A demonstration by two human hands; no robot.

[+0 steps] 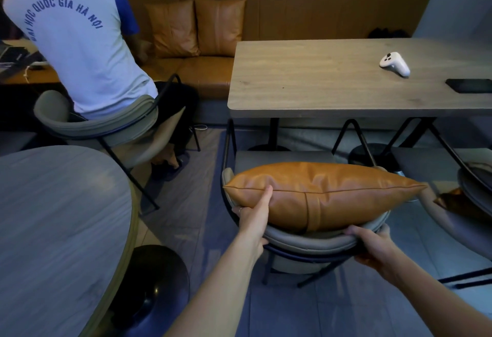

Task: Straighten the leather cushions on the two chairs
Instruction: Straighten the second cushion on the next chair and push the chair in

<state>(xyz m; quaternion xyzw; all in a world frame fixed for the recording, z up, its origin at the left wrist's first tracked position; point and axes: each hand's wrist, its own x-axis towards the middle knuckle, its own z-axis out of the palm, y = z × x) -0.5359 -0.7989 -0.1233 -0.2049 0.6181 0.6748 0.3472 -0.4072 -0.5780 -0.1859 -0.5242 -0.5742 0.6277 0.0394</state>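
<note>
A tan leather cushion (327, 193) lies across the curved backrest of the grey chair (306, 242) right in front of me, its seam facing me. My left hand (255, 214) grips the cushion's left end, thumb on top of the seam. My right hand (372, 246) is shut on the chair's backrest rim, under the cushion's right part. A second grey chair (476, 185) stands at the right edge, with a corner of another tan cushion (452, 198) showing on it.
A wooden table (332, 78) stands beyond the chairs, bearing a white controller (395, 64) and a black phone (470, 85). A round table (58, 225) is near left. A person in a white shirt (77, 44) sits on a chair at the left. Two tan cushions (197, 26) lean on the bench.
</note>
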